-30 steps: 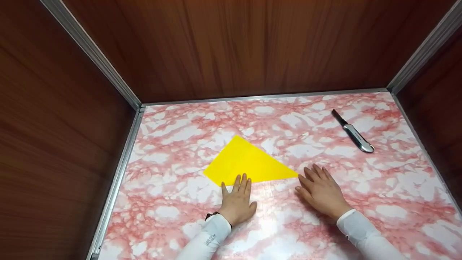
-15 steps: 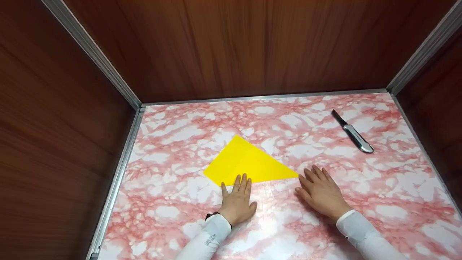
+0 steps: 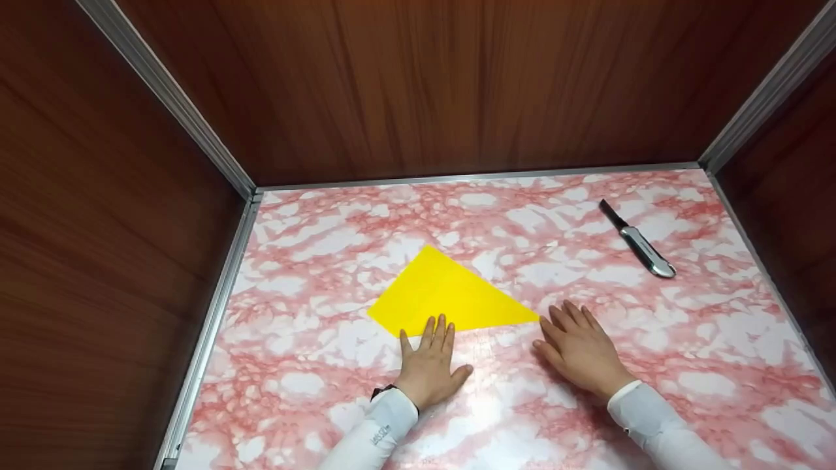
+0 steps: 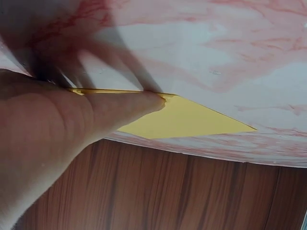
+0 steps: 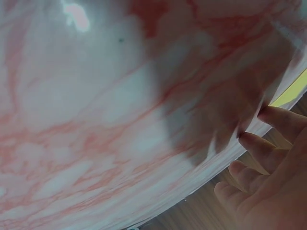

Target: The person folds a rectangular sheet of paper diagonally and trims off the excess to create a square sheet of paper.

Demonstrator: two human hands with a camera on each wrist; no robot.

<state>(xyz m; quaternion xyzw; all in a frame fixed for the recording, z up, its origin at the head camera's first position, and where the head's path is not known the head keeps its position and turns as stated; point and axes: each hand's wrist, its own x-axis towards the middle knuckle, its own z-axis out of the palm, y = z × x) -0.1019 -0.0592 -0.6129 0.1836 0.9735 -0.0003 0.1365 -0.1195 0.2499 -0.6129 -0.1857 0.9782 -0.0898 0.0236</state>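
Note:
A yellow folded sheet of paper (image 3: 434, 287), kite-like in outline with a long point to the right, lies flat on the table. My left hand (image 3: 428, 372) rests at its near edge, fingers spread and straight, fingertips pressing on the paper. In the left wrist view one finger reaches over the yellow paper (image 4: 192, 117), hiding part of its edge. At the paper's right tip is my right hand (image 3: 584, 352), fingers extended, index fingertip right at the point. The right wrist view shows the fingers (image 5: 259, 151) touching down beside a sliver of yellow paper (image 5: 290, 93).
A utility knife (image 3: 640, 241) with black blade end and silver-green handle lies at the back right. The table (image 3: 313, 418) has a red and white marbled top. Brown wood-grain panels (image 3: 418, 85) in metal frames close in the back and both sides.
My left thumb has moved slightly outward to the right. The paper and the utility knife stay in place, and my right hand has hardly moved.

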